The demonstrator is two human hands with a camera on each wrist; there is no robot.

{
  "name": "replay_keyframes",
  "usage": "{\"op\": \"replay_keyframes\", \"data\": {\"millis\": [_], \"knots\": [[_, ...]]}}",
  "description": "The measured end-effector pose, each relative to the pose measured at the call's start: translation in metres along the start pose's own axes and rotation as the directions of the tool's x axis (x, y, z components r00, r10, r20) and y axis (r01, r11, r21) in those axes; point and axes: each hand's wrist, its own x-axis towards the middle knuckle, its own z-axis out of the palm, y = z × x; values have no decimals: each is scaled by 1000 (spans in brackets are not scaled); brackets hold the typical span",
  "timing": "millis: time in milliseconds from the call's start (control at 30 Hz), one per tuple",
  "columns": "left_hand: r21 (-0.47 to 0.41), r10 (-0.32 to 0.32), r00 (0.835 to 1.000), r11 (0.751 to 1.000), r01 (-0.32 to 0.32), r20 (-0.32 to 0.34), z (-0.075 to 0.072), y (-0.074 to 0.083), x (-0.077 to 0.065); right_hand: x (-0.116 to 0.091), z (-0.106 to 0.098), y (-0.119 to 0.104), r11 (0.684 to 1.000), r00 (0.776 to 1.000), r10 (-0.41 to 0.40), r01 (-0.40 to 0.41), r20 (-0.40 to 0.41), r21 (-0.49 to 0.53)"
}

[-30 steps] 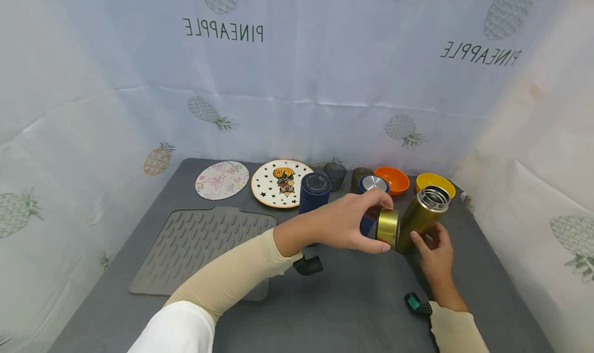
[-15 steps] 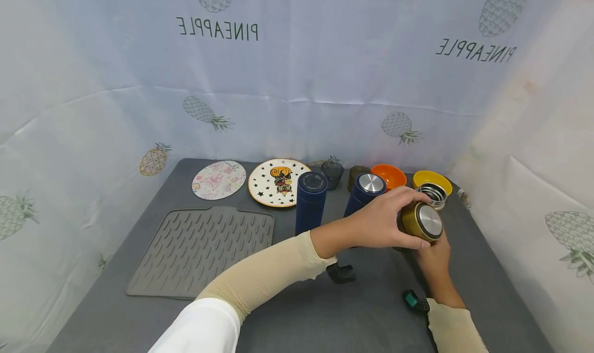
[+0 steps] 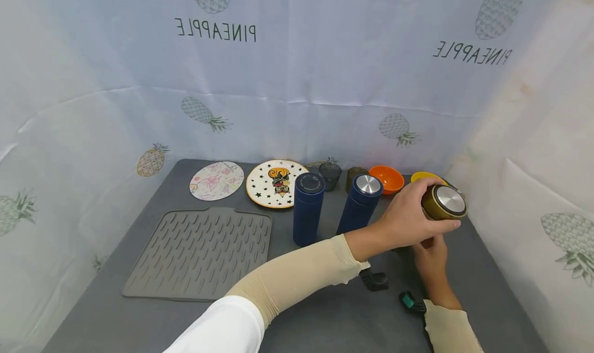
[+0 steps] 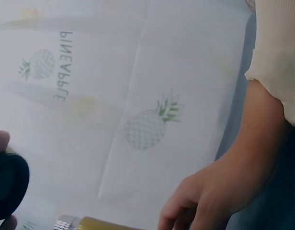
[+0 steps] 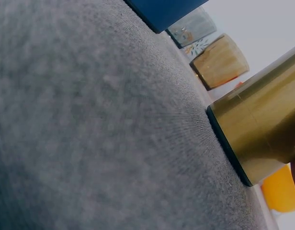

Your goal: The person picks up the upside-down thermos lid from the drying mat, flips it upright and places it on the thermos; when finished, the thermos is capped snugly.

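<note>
The short gold metal lid with a silver disc on top is held in the air, pinched between the left hand's thumb and fingers. Apart from it, a gold metal cylindrical flask appears to stand on the grey table, the right hand curled round its lower body; the head view mostly hides that grip. In the left wrist view, the flask's silver threaded neck is bare, so I judge the lid fully off and not yet seated; if the flask is to be closed, lining up and turning the lid remain. Just left are 2 tall blue flasks, 1 dark-topped and 1 silver-topped, both with lids on. Behind are an orange bowl and a yellow bowl; farther left lies a grey ridged mat.
</note>
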Motion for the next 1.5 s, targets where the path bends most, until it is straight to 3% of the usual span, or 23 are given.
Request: {"op": "replay_keyframes", "data": {"millis": [100, 233, 500, 733, 1267, 1500], "knots": [[-9, -24, 997, 1000, 24, -80, 5, -6, 2, -1, 4, -2, 997, 998, -56, 56, 7, 61], [-16, -82, 989, 997, 81, -120, 12, -13, 5, -4, 4, -17, 988, 994, -105, 104, 9, 115], [22, -110, 980, 993, 116, -168, 19, -23, 16, -6, 3, -34, 993, 997, -76, 77, -16, 92], [-12, -147, 972, 989, 148, -180, 24, -31, 21, -5, 2, -34, 994, 997, -83, 84, -6, 67], [158, -88, 984, 981, 113, -158, 30, -41, 26, -9, 3, -36, 999, 1000, -4, 4, 4, 36], [141, -104, 981, 982, 127, -162, 32, -47, 32, -6, 1, -37, 998, 999, 15, -17, 28, 58]]}}
